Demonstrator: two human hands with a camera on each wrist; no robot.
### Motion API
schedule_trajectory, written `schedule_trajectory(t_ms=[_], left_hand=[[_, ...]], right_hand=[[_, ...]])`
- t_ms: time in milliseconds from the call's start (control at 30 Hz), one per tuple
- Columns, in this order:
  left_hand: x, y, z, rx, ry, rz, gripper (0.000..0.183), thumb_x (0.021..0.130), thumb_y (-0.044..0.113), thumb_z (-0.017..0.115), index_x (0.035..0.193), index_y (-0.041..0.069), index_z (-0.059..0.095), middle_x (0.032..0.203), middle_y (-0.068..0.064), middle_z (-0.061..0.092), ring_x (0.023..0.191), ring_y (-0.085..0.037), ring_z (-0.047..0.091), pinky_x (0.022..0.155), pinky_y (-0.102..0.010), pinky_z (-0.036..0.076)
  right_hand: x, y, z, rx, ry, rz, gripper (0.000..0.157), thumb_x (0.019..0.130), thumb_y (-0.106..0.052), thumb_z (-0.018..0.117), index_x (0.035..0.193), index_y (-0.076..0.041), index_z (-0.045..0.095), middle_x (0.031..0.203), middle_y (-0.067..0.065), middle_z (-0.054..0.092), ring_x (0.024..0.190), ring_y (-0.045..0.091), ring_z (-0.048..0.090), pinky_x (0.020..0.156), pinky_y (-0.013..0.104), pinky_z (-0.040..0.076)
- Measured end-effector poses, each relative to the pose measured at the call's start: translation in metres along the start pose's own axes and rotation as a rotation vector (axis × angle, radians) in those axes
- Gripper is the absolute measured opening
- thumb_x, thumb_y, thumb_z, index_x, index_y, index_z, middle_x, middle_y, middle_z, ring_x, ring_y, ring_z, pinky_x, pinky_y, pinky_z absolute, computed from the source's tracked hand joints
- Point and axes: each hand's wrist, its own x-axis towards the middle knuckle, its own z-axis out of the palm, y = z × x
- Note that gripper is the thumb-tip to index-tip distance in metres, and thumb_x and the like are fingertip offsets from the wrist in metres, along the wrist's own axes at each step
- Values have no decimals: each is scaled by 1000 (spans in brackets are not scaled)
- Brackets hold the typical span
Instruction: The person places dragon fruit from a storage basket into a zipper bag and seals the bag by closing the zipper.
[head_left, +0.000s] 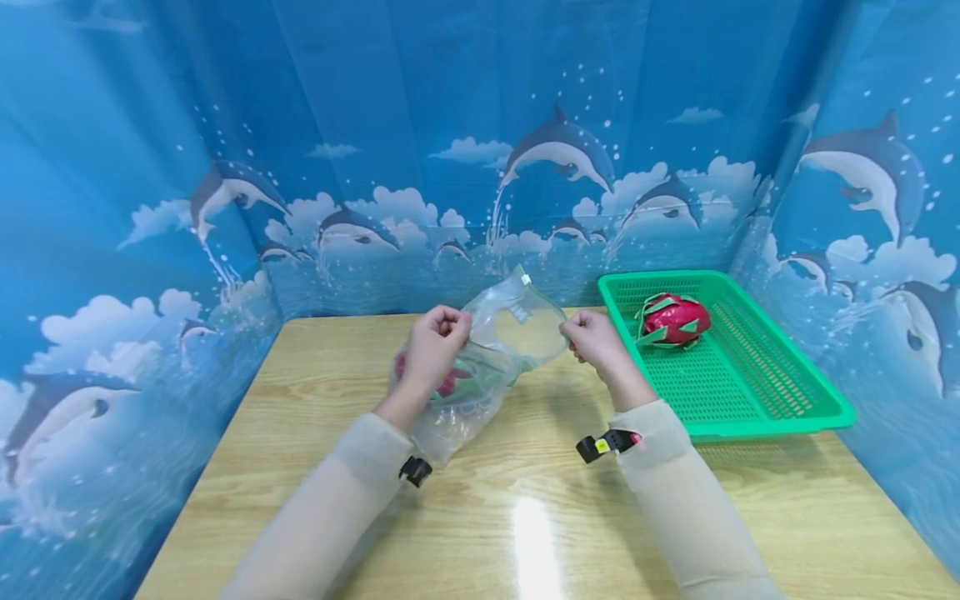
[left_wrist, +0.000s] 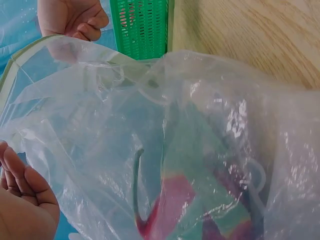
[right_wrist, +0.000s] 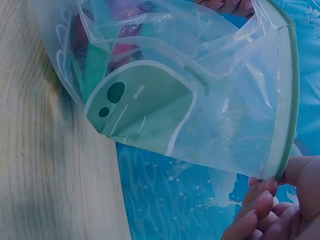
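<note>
A clear zip bag (head_left: 510, 327) with a green printed patch is held up over the table, its mouth spread between both hands. My left hand (head_left: 435, 346) pinches one side of the mouth. Thumb and fingers of my right hand (head_left: 597, 340) pinch the opposite edge; the right wrist view shows that hand (right_wrist: 280, 205) gripping the green zip strip. Inside the bag lies a red and green dragon fruit (left_wrist: 175, 205), partly blurred by the plastic. The left wrist view has the left hand (left_wrist: 25, 195) at its lower left, its fingertips partly cut off.
A green basket (head_left: 757, 425) stands on the right of the wooden table (head_left: 315, 400), holding another dragon fruit (head_left: 677, 321). Behind the table hangs a blue curtain (head_left: 420, 108) printed with dolphins. Each sleeve carries a small black wrist camera.
</note>
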Motion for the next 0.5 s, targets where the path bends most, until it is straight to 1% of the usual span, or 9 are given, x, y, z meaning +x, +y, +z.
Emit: schedule_trajectory(t_ms=[33,100,167,200,267,367,433,500], left_hand=[[-1,0,1,-8,-8,-9,16,97,19,66,90,5,64,67,-2,58,60,-13,54,49,-29,51],[-2,1,3,-22,-27,-31,17,98,20,66,90,5,64,68,-2,58,62,-16,56,51,-44,57],[-4,1,4,-24,-43,-57,18,98,22,65,91,5,63,69,-2,58,65,-19,58,55,-58,56],[-5,1,5,-29,-50,-69,18,98,23,65,92,6,63,69,-2,58,67,-21,59,57,-63,54],[-5,1,6,-31,-57,-78,18,98,24,65,94,6,63,70,-2,58,71,-27,60,59,-65,54],[-6,0,6,-29,-54,-80,18,99,23,64,93,6,63,70,-3,57,73,-35,60,59,-64,54],[-6,-1,5,-29,-52,-82,18,99,23,64,93,5,63,70,-3,57,71,-36,59,59,-63,54],[-7,-3,5,-28,-51,-88,18,99,22,64,92,6,63,70,-4,57,66,-34,57,59,-63,55]], right_hand=[[0,0,0,-4,-2,1,16,98,-14,52,87,-4,53,65,2,51,52,13,44,51,28,41],[0,0,0,-10,-5,3,15,98,-14,52,87,-4,53,65,2,51,52,13,44,52,29,42],[1,-1,0,-18,-10,1,15,98,-14,52,87,-3,53,64,2,52,52,13,45,53,29,43],[1,-1,0,-20,-13,-1,16,98,-14,52,87,-3,54,64,2,52,52,13,45,53,29,43],[1,-2,-1,-21,-24,-5,16,98,-14,52,86,-3,53,62,1,52,51,12,45,52,28,43],[0,-3,-4,-25,-49,-12,17,98,-13,53,84,-3,53,61,0,51,50,10,45,50,25,42],[1,-3,-5,-43,-64,-13,18,98,-13,53,83,-3,53,60,0,51,49,10,45,49,23,41],[1,-3,-7,-76,-77,-15,19,98,-13,53,82,-3,53,60,0,52,49,9,46,49,23,41]])
